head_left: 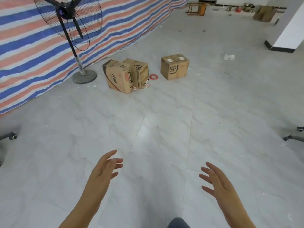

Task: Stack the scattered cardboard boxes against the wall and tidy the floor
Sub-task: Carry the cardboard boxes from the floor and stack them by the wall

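Hands empty: left hand [105,168] and right hand [217,180] spread open, low in frame. Brown cardboard box with SF print [174,66] sits alone at centre; two tilted brown cardboard boxes [126,74] touch near striped tarp wall [32,51]. I judge best: approach lone box, grip opposite sides, avoid red wire loop [154,77].

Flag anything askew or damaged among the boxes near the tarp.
The left box leans, its top corner crushed. The middle box has a torn bottom, scraps spilling out. A red band loop lies loose beside it. The SF box sits apart, intact.

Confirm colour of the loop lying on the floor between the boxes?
Red. The loop shows best in the head view, the only view.
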{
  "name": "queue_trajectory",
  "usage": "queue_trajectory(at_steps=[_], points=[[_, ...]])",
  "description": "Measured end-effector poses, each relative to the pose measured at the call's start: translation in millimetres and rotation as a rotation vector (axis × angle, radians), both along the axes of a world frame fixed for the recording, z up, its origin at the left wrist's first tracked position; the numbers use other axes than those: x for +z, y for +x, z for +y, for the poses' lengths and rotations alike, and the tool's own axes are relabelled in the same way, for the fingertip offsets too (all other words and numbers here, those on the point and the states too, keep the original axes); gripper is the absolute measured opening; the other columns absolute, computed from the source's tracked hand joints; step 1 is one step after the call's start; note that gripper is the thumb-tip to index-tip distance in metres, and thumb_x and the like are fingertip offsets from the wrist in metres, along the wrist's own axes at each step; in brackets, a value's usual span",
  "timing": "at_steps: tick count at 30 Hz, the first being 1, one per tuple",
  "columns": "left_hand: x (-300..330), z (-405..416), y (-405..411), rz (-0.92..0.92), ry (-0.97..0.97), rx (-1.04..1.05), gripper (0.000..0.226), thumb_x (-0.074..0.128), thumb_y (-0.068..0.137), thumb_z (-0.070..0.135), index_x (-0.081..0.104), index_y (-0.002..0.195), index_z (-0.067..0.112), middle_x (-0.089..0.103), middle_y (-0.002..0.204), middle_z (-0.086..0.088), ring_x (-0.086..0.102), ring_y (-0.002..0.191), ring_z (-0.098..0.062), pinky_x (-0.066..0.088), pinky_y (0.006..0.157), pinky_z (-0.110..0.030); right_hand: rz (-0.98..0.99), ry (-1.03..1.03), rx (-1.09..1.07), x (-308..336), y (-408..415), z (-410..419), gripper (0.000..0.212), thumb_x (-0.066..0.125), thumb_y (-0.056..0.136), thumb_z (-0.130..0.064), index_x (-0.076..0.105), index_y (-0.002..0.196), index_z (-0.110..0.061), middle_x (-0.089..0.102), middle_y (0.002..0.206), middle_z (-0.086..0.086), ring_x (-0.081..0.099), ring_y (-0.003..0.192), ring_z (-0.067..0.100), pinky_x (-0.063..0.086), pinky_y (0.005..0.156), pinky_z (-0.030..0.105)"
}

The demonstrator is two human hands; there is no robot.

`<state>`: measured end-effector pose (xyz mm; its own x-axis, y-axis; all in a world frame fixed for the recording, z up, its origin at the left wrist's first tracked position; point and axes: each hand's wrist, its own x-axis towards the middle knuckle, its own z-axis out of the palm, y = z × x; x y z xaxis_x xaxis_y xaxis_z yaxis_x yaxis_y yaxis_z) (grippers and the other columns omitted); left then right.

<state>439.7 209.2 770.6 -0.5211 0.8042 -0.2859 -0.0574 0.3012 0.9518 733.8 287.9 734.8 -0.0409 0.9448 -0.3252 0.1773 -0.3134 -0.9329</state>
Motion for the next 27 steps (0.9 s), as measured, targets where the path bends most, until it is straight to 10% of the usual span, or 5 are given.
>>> queue_trajectory(at_steps=[27], points=[[-38.2,506.0,-162.0,-0.033,-0.14,0.287,0.029,0.04,0.1,0.023,0.053,0.126,0.02,0.064,0.114,-0.006,0.06,0.109,-0.023,0.044,0.102,-0.045,-0.082,-0.034,0.295,-21.9,-193.8,605.2,0.027,0.04,0.1,-0.027,0.053,0.124,-0.028,0.063,0.116,-0.011,0.062,0.106,0.01,0.052,0.087,0.037]])
